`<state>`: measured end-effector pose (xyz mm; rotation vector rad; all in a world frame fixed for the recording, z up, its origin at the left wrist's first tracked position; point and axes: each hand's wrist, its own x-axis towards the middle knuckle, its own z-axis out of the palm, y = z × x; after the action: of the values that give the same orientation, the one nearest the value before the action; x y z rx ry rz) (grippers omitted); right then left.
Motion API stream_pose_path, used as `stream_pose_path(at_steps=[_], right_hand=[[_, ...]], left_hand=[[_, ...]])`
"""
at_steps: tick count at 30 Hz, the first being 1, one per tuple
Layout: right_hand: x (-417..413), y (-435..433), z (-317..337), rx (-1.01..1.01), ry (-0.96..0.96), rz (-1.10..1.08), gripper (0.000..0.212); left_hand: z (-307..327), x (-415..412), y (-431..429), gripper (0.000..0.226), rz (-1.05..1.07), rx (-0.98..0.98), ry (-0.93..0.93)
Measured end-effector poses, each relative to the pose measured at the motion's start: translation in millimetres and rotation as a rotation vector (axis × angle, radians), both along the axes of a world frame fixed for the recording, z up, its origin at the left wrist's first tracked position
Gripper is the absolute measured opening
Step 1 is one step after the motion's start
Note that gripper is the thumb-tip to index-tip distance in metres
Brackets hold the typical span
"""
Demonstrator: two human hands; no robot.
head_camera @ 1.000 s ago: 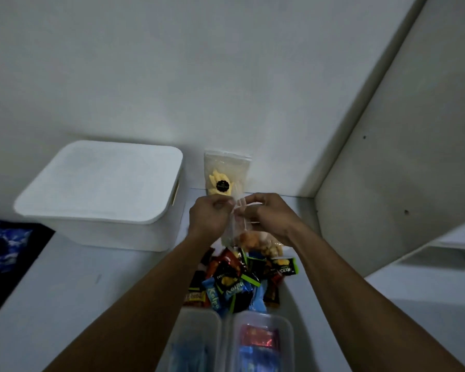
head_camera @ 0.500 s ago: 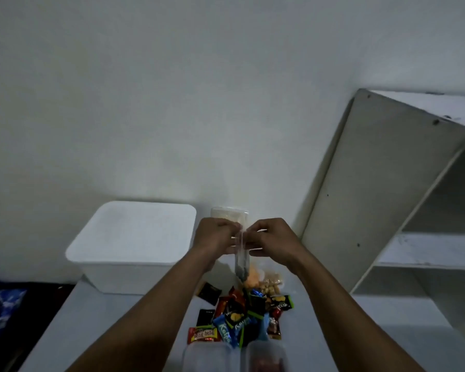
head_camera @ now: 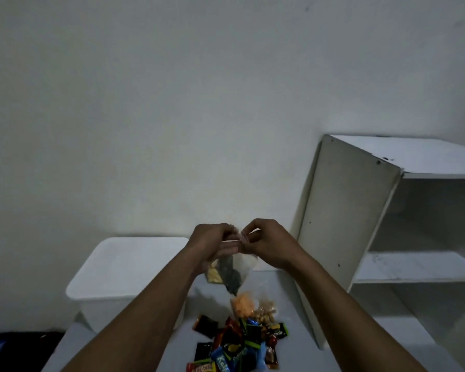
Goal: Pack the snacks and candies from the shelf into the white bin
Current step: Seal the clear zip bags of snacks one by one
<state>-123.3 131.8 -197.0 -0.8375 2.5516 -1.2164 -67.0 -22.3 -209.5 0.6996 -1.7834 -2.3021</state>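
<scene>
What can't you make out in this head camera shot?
- White bin, head view: its lid hides the inside.
- Clear bag, head view: left hand and right hand cover its top; contents blurred, dark.
- Candy pile, head view: cut off by the bottom edge.

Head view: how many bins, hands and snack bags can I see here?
Bin: 1
Hands: 2 (left hand, right hand)
Snack bags: 4 (held bag, yellow bag, orange bag, nut bag)
Total: 7
Candies overlap and are not counted.
</scene>
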Motion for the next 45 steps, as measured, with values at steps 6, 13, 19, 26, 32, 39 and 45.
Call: stream_pose_path(at_steps=[6,13,19,26,32,39,45], right_hand=[[-7,8,35,-0.165,-0.04,-0.022,0.01],[-10,13,66,-0.202,-0.002,0.079,0.012],[-14,16,80,-0.242,0.042,0.063,0.008],[-16,19,78,-0.493,-0.123,0.039,0.013],[-17,22,86,-0.447,-0.048,0.037,0.009],[-13,33,76,-0.514,-0.176,0.071,0.021],[-13,39,75,-0.492,-0.051,0.001,0.021]], left_hand=[[21,2,-10,0.033,0.013,-0.677,0.139],[52,0,-12,0.007,-0.065,-0.661,0.33],[66,0,-9,0.015,-0.176,-0.491,0.358],[76,-5,-8,0.011,-0.037,-0.594,0.427],[79,-1,-1,0.015,-0.185,-0.505,0.403],[84,-5,4,0.013,-0.068,-0.667,0.42],[83,2,5,0.018,-0.225,-0.486,0.373]])
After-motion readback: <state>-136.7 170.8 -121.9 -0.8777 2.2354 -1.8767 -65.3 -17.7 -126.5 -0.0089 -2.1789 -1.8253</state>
